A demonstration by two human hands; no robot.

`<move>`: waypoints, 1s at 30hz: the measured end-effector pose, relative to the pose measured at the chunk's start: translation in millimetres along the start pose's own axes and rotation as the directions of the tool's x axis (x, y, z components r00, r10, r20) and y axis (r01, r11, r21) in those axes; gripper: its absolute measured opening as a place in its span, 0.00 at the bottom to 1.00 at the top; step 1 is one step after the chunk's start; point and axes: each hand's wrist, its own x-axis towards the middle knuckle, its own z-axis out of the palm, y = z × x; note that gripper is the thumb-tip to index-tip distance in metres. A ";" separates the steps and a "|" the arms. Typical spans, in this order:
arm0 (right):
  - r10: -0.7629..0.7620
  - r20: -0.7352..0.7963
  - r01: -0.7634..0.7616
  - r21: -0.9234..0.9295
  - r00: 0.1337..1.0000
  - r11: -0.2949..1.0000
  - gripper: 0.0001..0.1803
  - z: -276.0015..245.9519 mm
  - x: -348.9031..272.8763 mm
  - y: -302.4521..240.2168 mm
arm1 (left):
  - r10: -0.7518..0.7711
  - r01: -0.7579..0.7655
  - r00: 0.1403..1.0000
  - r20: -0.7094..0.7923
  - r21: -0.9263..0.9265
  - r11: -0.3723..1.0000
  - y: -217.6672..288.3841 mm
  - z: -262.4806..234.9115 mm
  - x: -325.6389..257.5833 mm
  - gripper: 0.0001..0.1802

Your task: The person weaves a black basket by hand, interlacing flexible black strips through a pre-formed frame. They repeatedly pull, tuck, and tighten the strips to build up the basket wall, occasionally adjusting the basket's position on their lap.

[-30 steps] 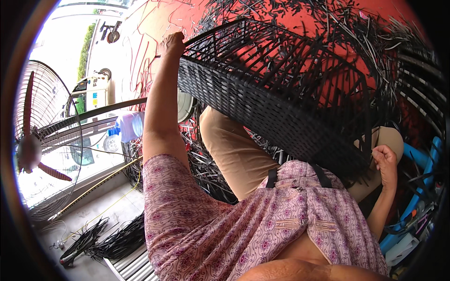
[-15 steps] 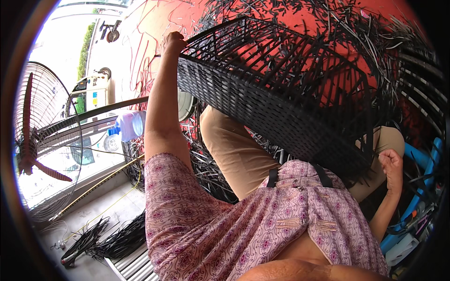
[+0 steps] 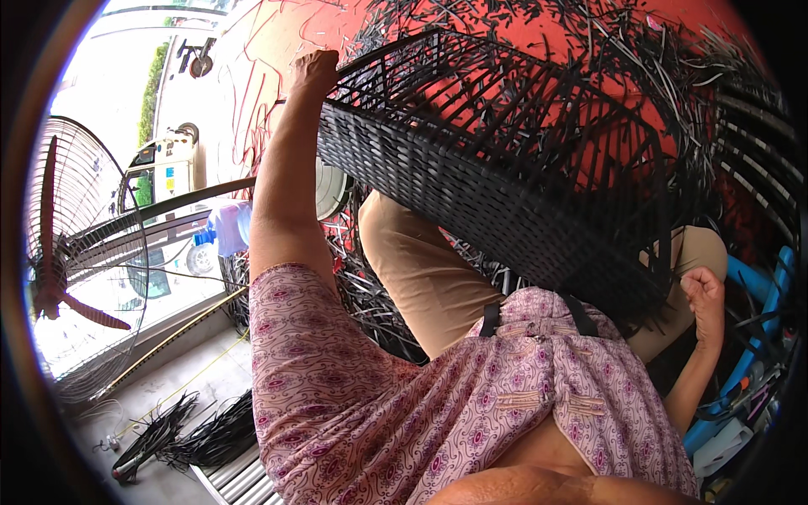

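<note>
A black woven wicker piece point(image 3: 471, 189) on a frame lies slanted across my lap, one side woven tight and the other a lattice of loose strips. At its far left corner is my left hand point(image 3: 316, 71), closed, its fingers partly turned away; what they grip is hidden. Beside the piece's near right end, over my knee, my right hand point(image 3: 704, 296) is curled with fingers pressed together. Anything inside it is too small to make out.
Black strips point(image 3: 665, 50) litter the red floor point(image 3: 522, 21). A fan point(image 3: 63, 252) stands at the left, near a bundle of black strips point(image 3: 210, 433) and a slatted white surface point(image 3: 244, 475). Blue pipes point(image 3: 757, 337) and assorted tools lie at the right.
My left arm has shifted slightly leftward, and its hand sits a little farther up at the corner. The woven piece and my right hand look nearly the same.
</note>
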 end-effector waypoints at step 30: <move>0.056 -0.005 -0.056 0.027 0.998 0.998 0.10 -2.1 1.3 9.0 | 0.123 0.413 0.902 0.414 -0.910 0.037 -77.3 25.0 -4.0 0.30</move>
